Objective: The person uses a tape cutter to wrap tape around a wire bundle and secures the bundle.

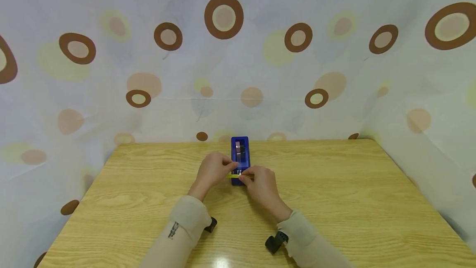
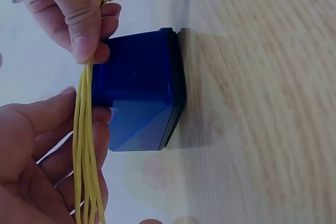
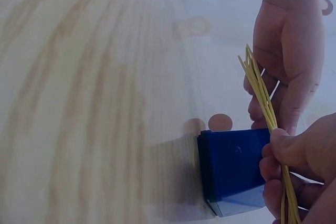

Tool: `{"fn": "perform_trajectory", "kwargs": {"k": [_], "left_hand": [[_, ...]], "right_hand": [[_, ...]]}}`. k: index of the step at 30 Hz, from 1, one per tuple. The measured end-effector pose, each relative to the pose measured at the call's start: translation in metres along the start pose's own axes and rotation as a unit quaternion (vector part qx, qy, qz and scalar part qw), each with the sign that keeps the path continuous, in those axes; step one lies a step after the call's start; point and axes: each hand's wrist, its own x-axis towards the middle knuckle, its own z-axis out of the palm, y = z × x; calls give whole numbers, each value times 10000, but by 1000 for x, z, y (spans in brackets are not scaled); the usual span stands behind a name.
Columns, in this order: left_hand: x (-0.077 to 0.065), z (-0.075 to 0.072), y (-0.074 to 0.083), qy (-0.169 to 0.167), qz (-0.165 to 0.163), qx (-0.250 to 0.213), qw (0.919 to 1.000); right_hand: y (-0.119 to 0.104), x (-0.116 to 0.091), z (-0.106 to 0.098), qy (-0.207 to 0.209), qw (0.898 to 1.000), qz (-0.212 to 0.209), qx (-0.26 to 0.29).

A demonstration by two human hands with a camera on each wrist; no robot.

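My right hand [image 3: 310,156] pinches a bundle of thin yellow strands [image 3: 265,95] between thumb and fingers. In the left wrist view, the strands [image 2: 84,145] run past my left hand [image 2: 37,140], whose thumb is close beside them and whose loosely bent fingers lie behind. Both hands are close to the near end of a dark blue box [image 1: 240,148] standing on the table. Its top has a clear window with small pinkish and dark items showing inside. From the head view, the strands cross the box's near part, partly hidden by the right fingers.
The wood-grain table [image 1: 334,202] extends to both sides and toward me. A white cloth [image 1: 253,65] with brown rings and pale dots hangs behind it and along the sides. Black devices [image 1: 276,242] are strapped at both wrists, over light sleeves.
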Motion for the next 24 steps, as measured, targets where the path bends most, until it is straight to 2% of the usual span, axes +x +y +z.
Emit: {"fn": "perform_trajectory", "kwargs": {"k": [7,12,18,24], "left_hand": [[4,4,0,-65,-129,-166,9998],[5,5,1,-113,-272,-116,9995],[5,4,-1,-190,-524,-376,9977],[6,4,-1,-160,-501,-581,9969]], "right_hand": [[2,1,1,133,9999,25,-29],[3,0,3,169,9998,-69,-67],[2,0,4,153,9999,-35,-49],[5,-1,5,339,9990,-255,-125]]}}
